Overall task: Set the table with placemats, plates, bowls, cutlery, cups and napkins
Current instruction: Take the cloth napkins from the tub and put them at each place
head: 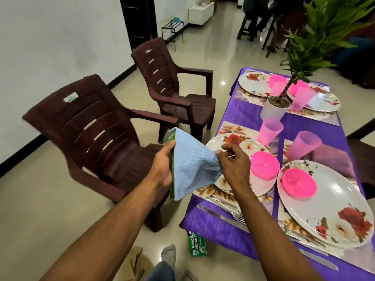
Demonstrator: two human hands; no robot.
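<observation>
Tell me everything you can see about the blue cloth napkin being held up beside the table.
The blue napkin is a light blue, fine-ribbed fabric, held in the air off the table's left edge, above the floor. It hangs roughly triangular, peak up. The left hand grips its left side together with green cloths behind it; the right hand pinches its right corner. It touches no plate.

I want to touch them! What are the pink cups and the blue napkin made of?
The pink cups look like thin plastic: light shines through their frosted walls. The blue napkin, held by the left hand and right hand, looks like soft ribbed cloth, since it bends and drapes.
</observation>
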